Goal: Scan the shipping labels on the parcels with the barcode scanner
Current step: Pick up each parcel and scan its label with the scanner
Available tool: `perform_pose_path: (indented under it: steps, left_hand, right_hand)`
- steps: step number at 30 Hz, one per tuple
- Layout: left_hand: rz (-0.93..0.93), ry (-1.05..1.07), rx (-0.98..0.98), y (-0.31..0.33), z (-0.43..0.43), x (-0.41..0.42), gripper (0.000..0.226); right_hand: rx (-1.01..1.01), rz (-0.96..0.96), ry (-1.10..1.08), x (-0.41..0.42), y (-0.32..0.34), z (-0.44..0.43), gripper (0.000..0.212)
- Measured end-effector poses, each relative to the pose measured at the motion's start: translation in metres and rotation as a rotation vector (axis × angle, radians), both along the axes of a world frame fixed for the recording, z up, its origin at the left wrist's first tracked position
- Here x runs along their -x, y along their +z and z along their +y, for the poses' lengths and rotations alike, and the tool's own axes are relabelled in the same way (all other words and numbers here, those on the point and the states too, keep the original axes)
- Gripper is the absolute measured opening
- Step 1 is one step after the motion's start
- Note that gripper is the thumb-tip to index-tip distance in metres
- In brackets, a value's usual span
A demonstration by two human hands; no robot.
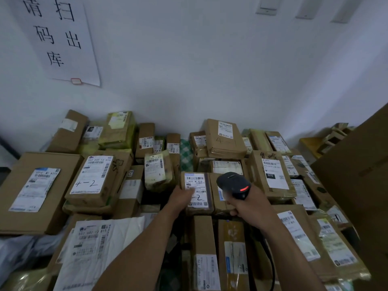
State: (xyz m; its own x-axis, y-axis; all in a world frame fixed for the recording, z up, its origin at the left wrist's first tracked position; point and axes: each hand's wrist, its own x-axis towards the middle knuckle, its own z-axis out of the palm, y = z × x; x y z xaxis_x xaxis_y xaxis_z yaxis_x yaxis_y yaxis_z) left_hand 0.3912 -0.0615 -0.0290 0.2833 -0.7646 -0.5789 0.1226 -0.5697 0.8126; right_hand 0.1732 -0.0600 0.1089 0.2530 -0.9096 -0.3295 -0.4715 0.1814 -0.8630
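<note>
A small brown parcel stands in the middle of a heap of parcels, its white shipping label facing me with a handwritten "-2". My left hand grips the parcel's left edge, thumb lying over the label's lower left. My right hand is closed round the handle of a black barcode scanner, held just right of the label. A red light glows on the scanner's head, and its dark cable trails down under my right forearm.
Cardboard boxes with labels cover the whole surface: a large flat one at left, one marked "4-2", a white poly bag in front. A tall carton rises at right. A paper sign hangs on the wall.
</note>
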Motion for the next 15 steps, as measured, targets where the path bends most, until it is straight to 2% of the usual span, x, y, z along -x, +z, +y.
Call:
perform_pose_path:
  steps: [3,8,10,15]
  left_hand:
    - [0.053,-0.036,-0.006,-0.024,-0.003,0.004,0.065]
    - [0.087,-0.036,0.027,-0.041,-0.009,-0.002,0.094]
    - [0.097,-0.026,0.015,-0.041,-0.008,-0.002,0.090]
    - [0.070,-0.016,-0.033,-0.025,-0.006,0.003,0.061]
  right_hand:
    - [-0.021,0.000,0.023,-0.003,-0.005,-0.006,0.030]
    - [-0.013,0.026,0.057,-0.011,-0.014,-0.016,0.030]
    - [-0.014,0.050,0.060,-0.016,-0.016,-0.020,0.031]
    - [0.002,0.065,0.073,-0.027,-0.024,-0.026,0.026]
